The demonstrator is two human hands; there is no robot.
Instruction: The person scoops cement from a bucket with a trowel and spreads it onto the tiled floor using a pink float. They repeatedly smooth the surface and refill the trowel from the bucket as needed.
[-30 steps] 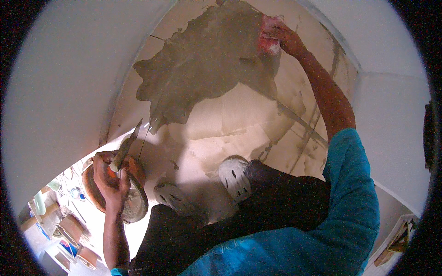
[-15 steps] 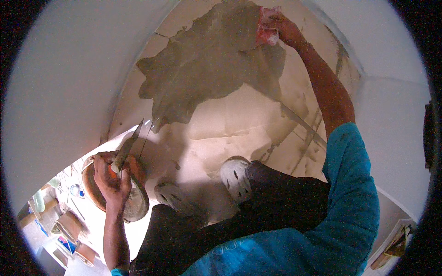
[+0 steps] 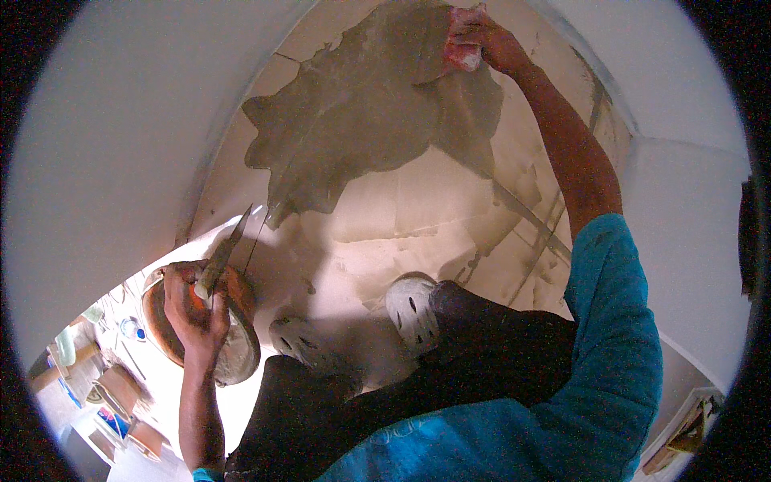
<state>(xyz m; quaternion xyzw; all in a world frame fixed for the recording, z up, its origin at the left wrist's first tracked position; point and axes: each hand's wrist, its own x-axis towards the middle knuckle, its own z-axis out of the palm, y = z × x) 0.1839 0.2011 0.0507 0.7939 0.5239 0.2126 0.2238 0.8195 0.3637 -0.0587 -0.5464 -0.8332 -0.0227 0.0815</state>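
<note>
My right hand (image 3: 502,50) grips a red and whitish pad (image 3: 463,53) at the upper right edge of a wet grey patch of slurry (image 3: 365,100) on the pale tiled floor (image 3: 377,201). My left hand (image 3: 191,309) is closed round a grey-coated trowel (image 3: 229,249) with its pointed blade upward. That hand is at the rim of an orange-brown container (image 3: 241,353) crusted with grey material, partly hidden behind it.
My feet in pale slotted shoes (image 3: 411,309) are on the tiles. White walls (image 3: 112,161) bound the floor on both sides. Beyond the bright opening at lower left lie boxes (image 3: 120,390) and assorted small items, blurred.
My right hand has moved a little up and to the left with the pad, along the slurry. My left hand and the trowel have barely shifted.
</note>
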